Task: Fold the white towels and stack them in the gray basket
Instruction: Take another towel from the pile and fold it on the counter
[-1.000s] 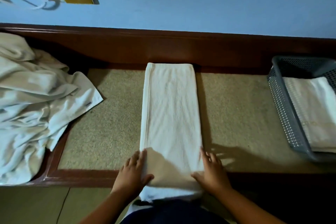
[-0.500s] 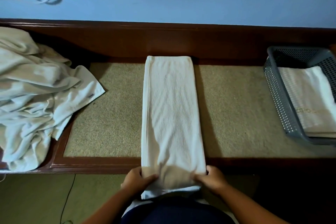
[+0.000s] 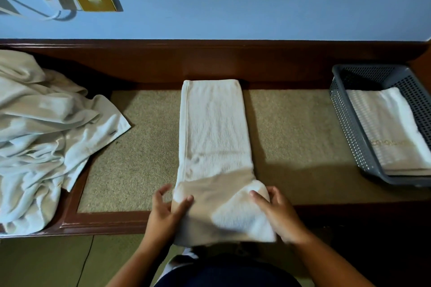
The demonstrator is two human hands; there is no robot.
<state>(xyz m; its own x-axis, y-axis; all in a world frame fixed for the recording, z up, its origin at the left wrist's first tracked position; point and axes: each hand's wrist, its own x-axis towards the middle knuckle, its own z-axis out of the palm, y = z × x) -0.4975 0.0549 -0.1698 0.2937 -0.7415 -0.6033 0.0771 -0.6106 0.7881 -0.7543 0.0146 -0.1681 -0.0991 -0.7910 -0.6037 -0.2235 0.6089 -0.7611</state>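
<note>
The left hand (image 3: 163,212) and right hand (image 3: 277,214) each have a closed grip pinching the raised near end of the long white towel (image 3: 214,128) lying mid-counter (image 3: 291,135), between a crumpled pile (image 3: 42,135) left and the gray basket (image 3: 349,128) right.

Near end of the towel (image 3: 214,128) raised off the table rim (image 3: 105,221).

One second ago both hands lie flat on the towel's near end. Half a second ago they grip that end where it hangs over the near rim. Now the left hand (image 3: 166,209) and right hand (image 3: 277,212) pinch its near corners, thumbs on top. They sit farther from the body, and the near end no longer hangs down but is lifted above the rim toward the far side.
</note>
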